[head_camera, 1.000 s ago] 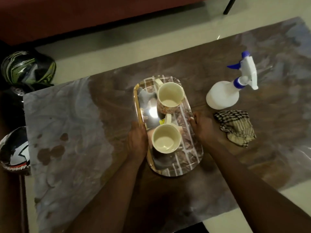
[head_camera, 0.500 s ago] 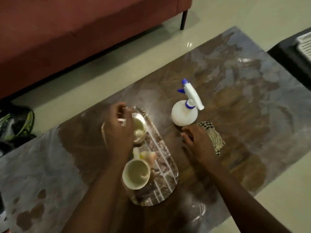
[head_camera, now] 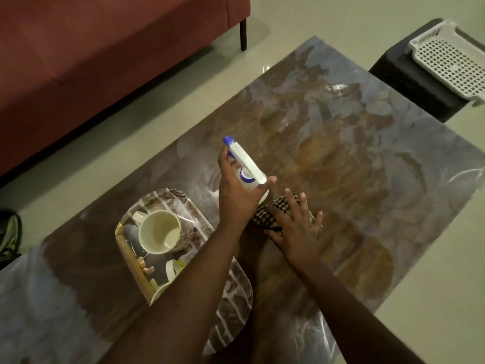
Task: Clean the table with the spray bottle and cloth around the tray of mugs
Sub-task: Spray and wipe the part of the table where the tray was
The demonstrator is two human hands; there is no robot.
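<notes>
My left hand grips the neck of the white spray bottle with its blue nozzle, a finger by the trigger. My right hand lies flat, fingers spread, on the checked cloth on the brown marbled table. The shiny oval tray sits to the left of both hands. One cream mug stands in it in plain view; a second mug is mostly hidden under my left forearm.
A red sofa runs along the far side of the floor. A white perforated basket rests on a dark stool at the top right. A helmet shows at the left edge.
My left hand left the tray and took hold of the spray bottle. My right hand moved onto the cloth. The view swung right.
</notes>
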